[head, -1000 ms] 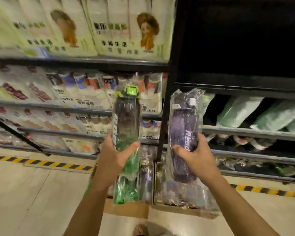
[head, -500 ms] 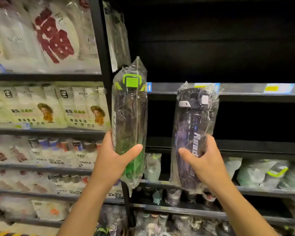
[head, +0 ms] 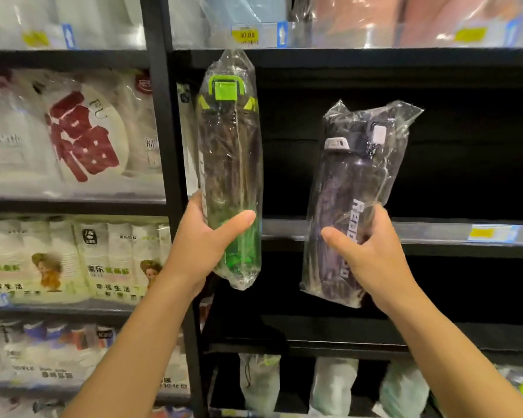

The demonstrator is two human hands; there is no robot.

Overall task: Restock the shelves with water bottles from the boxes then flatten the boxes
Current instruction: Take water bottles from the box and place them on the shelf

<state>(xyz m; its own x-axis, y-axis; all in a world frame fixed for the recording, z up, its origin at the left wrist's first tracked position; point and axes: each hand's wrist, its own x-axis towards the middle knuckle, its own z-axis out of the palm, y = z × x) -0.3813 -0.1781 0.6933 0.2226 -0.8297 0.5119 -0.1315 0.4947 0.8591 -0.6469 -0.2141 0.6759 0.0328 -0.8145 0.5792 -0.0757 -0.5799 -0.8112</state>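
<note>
Green-capped plastic-wrapped water bottle (head: 230,176) in your left hand (head: 206,248), purple wrapped bottle (head: 354,203) gripped in your right hand (head: 372,260), both raised upright at centre frame, probably for shelving.

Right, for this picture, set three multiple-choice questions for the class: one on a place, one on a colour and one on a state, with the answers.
1. Where is the green bottle relative to the dark bottle?
A left of it; B right of it; C beneath it.
2. What colour is the dark bottle's lettering?
A red; B white; C yellow.
3. What state are both bottles in?
A unwrapped; B standing on a shelf; C bagged in clear plastic and gripped.

Answers:
1 A, it is beside the black upright, in the left hand.
2 B, white letters run along its side.
3 C, crinkled wrap covers each, and the right hand grips the dark one.
</note>
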